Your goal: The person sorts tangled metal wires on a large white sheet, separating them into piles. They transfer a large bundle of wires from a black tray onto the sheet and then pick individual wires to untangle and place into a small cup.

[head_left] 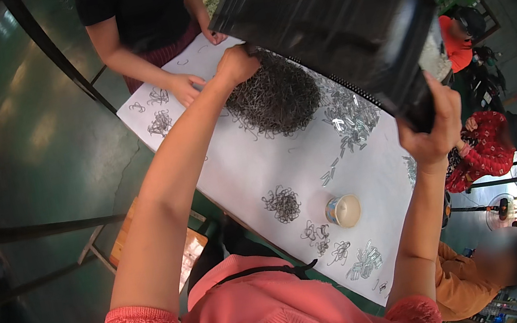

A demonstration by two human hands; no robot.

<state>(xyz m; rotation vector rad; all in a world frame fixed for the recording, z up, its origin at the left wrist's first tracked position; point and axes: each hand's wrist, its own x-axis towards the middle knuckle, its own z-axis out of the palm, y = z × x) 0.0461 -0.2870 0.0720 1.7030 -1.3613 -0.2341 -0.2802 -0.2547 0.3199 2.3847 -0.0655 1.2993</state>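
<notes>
A black plastic crate point(321, 8) is tipped up on its side over the white table point(238, 165). Its right end is gripped by my right hand point(434, 120), fingers wrapped round the edge. My left hand point(238, 65) is closed at the crate's lower left corner, its fingertips partly hidden. Below the crate's edge lies a large heap of dark, thin, hook-shaped metal pieces point(275, 96). To the right of that heap, shiny flat metal strips point(350, 114) are spread out.
Nearer me stand a paper cup point(343, 211) and a small pile of hooks point(282, 204). More strips point(365, 262) lie by the near edge. A co-worker in black point(143, 16) stands across at the left, one hand on the table. Another in orange point(466, 280) is at the right.
</notes>
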